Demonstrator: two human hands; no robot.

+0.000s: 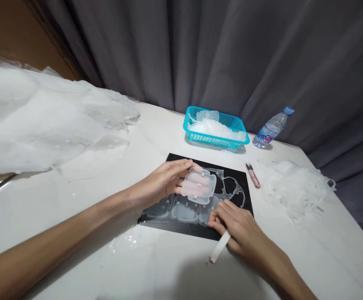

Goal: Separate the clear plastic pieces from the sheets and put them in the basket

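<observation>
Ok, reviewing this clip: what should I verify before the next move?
1. Left hand holds a translucent piece: ok.
2. Right hand grips the white stick: ok.
3. White stick's far end visible: cannot tell what it is; the hand hides it.
4. Pink snips off the black mat: ok, lying beside it.
5. Bottle upright, cap on: ok.

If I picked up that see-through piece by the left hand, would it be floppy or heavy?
The piece looks light, since it's thin enough for the left hand to show through. It may bend a little but probably isn't floppy, because its outer edge lies flat without drooping.
</observation>
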